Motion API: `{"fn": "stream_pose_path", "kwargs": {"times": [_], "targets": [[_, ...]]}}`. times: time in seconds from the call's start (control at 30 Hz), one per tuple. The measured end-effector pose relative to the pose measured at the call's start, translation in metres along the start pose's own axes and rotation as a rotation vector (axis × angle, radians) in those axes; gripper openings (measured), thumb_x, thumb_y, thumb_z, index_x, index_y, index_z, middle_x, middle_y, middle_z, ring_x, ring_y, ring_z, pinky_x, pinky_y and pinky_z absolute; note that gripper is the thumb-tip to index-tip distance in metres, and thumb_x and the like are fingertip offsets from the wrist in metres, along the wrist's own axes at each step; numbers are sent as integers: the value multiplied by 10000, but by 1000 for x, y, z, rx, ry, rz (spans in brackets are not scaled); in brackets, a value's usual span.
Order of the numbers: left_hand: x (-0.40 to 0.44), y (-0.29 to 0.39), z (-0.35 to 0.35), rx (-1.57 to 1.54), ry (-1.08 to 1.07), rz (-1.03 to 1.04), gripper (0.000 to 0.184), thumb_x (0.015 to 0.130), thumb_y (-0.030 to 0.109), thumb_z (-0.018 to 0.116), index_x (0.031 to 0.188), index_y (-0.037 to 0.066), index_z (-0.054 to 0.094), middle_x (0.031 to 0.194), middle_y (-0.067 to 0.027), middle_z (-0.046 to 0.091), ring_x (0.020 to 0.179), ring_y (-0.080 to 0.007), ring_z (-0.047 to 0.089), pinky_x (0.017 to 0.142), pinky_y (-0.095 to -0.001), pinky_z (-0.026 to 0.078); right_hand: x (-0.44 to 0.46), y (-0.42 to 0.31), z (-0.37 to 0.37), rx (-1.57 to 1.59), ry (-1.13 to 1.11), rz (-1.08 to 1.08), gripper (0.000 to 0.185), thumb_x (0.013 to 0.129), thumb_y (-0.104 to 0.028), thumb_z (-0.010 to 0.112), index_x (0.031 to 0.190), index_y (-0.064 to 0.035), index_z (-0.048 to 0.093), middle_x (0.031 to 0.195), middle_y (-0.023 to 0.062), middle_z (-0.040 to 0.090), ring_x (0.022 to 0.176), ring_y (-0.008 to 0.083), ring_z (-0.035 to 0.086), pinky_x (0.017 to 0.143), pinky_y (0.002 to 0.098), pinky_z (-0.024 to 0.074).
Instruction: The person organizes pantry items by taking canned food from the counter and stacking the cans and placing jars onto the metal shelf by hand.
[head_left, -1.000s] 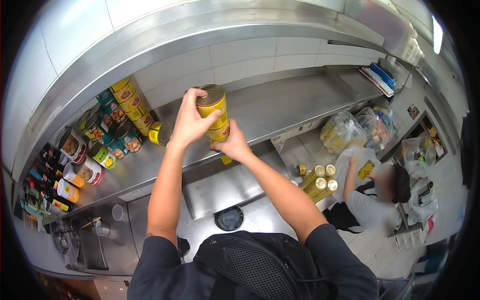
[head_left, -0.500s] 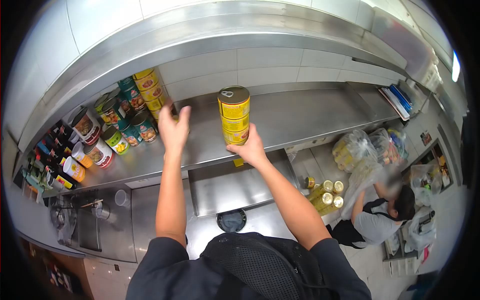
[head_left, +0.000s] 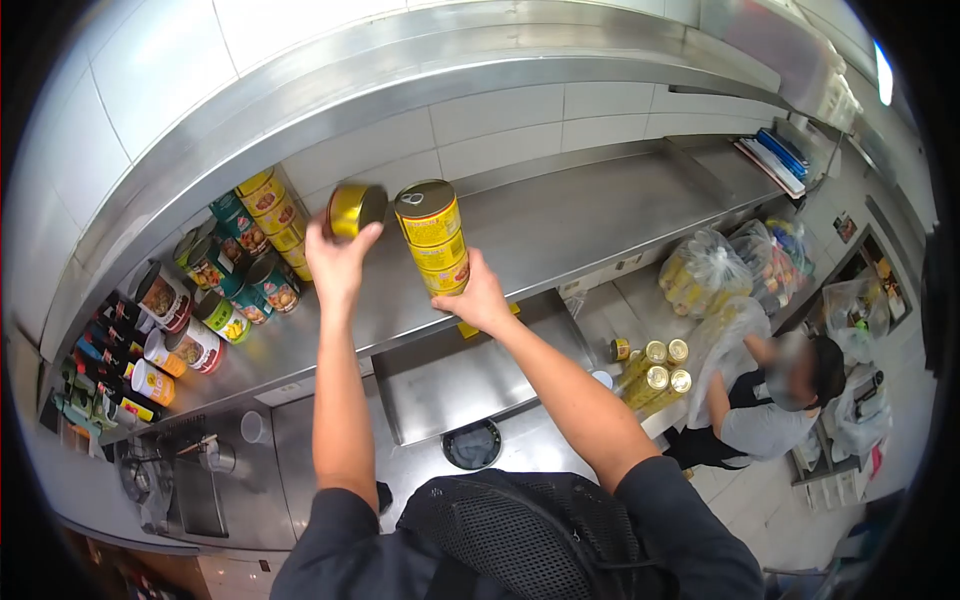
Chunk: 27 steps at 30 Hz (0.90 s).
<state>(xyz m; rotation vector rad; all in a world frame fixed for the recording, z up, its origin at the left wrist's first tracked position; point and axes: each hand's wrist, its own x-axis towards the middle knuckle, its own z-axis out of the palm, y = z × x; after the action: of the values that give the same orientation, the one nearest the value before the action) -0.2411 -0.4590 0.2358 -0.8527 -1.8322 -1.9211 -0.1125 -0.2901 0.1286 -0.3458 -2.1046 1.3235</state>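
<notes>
My left hand [head_left: 335, 265] is closed around a gold-coloured tin can [head_left: 357, 212], held tilted above the steel shelf [head_left: 560, 215]. Just right of it stands an upright stack of yellow-labelled cans [head_left: 430, 228], the top one with a ring-pull lid. My right hand [head_left: 478, 295] grips the lower part of this stack from the right, thumb across its front. Whether the stack's base touches the shelf is hidden by the hand. Another pile of yellow cans [head_left: 275, 212] rises against the wall, left of my left hand.
Green-labelled cans [head_left: 272, 285], white tubs [head_left: 152, 382] and dark bottles [head_left: 115, 350] crowd the shelf's left end. Folders [head_left: 775, 160] lie at its right end. Below are a steel tray [head_left: 470, 375] and yellow-green jars [head_left: 655, 380]. A co-worker [head_left: 765, 410] handles a plastic bag at right.
My left hand has come up, and the gold can now shows plainly in it. The view has shifted, and the can stack in my right hand appears further left, nearer my left hand.
</notes>
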Motion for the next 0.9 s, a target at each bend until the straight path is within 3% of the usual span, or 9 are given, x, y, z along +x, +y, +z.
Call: {"fn": "stream_pose_path", "kwargs": {"times": [0.07,0.2,0.4,0.47,0.5,0.6,0.7,0.77,0.9], "targets": [[11,52,14,139,-71,129,647,713,73,940,1261,-76,631,1174,-161,716,1073,-243,689,973,-378,550,0,-2,-2,-29,-3,-12,916,630,-191,965,1373,-14,460,1238,204,671,1190,357,657,1033,437,522],[22,93,18,534,-472,510,653,681,127,937,1264,13,666,1283,-132,658,1132,-297,666,993,-430,528,1,1,-3,-11,-23,-4,916,632,-199,964,1376,-14,462,1240,210,679,1179,349,671,1026,433,527],[37,78,24,474,-585,515,622,740,100,906,1300,32,644,1401,-167,599,1244,-312,637,1048,-423,511,-2,1,-2,-15,28,-26,918,623,-189,968,1369,-16,461,1230,210,677,1190,360,656,1036,438,517],[28,65,38,154,-622,254,641,790,62,875,1361,35,584,1444,-175,571,1296,-286,611,1057,-431,518,-3,2,0,-17,42,-25,912,623,-179,962,1368,-22,460,1222,196,666,1196,366,640,1033,443,513],[24,60,44,312,-548,373,643,811,82,862,1370,31,549,1399,-161,592,1239,-253,624,1029,-426,526,-2,2,0,-30,54,-30,906,623,-168,957,1366,-29,458,1214,181,655,1202,373,625,1031,449,508],[17,61,51,392,-473,329,632,792,135,885,1326,34,562,1320,-138,613,1166,-246,629,1009,-399,516,-4,1,0,-37,66,-46,884,629,-186,948,1353,-34,463,1181,181,666,1146,371,651,995,454,528],[7,64,58,245,-400,303,604,771,183,896,1255,8,580,1176,-172,630,1119,-299,629,992,-420,500,-5,-2,1,13,34,54,908,638,-204,938,1382,-29,448,1131,197,701,1086,385,693,954,439,562],[9,50,62,365,-344,432,577,810,154,874,1273,6,562,1240,-172,574,1168,-248,583,1004,-384,492,-1,-3,2,5,46,91,907,633,-192,928,1381,-24,443,1118,198,701,1071,397,693,946,444,568],[-7,55,67,240,-411,324,567,895,110,818,1355,17,500,1363,-151,520,1273,-267,535,1101,-401,441,-33,1,10,-12,278,5,939,640,-124,900,1434,-9,414,1279,217,618,1215,417,603,1047,472,511]]}}
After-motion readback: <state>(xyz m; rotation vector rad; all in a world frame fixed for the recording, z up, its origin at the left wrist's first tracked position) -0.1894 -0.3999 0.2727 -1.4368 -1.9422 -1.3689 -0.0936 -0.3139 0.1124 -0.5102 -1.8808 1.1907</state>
